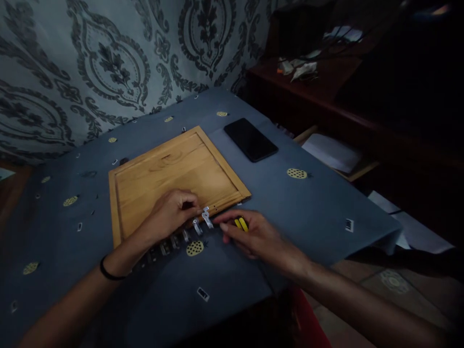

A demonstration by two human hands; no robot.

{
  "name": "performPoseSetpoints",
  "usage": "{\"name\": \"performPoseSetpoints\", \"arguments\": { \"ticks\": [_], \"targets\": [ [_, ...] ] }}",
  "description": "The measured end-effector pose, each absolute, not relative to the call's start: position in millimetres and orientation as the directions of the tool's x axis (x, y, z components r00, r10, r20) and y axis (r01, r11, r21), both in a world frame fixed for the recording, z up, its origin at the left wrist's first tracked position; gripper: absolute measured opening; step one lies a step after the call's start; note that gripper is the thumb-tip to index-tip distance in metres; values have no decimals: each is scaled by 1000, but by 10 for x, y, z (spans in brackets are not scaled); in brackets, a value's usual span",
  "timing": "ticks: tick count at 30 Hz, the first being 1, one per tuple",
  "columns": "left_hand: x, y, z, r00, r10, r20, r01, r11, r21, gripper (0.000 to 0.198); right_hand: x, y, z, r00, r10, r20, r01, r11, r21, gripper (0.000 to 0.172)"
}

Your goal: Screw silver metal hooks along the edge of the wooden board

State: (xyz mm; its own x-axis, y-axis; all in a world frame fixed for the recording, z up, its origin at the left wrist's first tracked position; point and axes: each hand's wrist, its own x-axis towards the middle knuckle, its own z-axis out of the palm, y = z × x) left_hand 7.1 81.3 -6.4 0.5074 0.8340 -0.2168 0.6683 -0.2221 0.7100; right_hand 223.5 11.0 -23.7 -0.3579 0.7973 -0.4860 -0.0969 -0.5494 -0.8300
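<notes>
A framed wooden panel (174, 169) lies flat on the table, with a row of small metal hooks along its near edge. My left hand (174, 212) rests over that edge, fingers curled and fingertips pinched at the last shiny metal hook (207, 218). Beside it, another metal hook (196, 226) hangs from the same edge. My right hand (255, 234) is closed around a tool with a yellow-and-black handle (241, 224); its working end is hidden or too dim to make out. The right fingertips are close to the last hook.
A black phone (251, 139) lies right of the panel on the blue pineapple-print tablecloth (311, 212). Patterned fabric (112, 63) rises behind the table. Dark red furniture (290, 89) with crumpled wrappers (304, 71) stands at the right, above papers (331, 152).
</notes>
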Motion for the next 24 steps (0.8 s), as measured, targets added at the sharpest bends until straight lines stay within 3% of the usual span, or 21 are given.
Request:
{"name": "performPoseSetpoints", "arguments": {
  "ticks": [12,17,24],
  "targets": [
    [125,810,66,496,827,-265,671,-171,722,21,2266,146,-261,-429,736,-524,102,-537,-838,30],
    [130,799,65,471,839,-273,690,-157,707,20,2259,120,-277,-442,766,-466,73,-487,-870,16],
    [138,787,50,474,847,-239,680,-180,711,22,2217,181,-136,-426,704,-568,177,-552,-815,14]
  ]
}}
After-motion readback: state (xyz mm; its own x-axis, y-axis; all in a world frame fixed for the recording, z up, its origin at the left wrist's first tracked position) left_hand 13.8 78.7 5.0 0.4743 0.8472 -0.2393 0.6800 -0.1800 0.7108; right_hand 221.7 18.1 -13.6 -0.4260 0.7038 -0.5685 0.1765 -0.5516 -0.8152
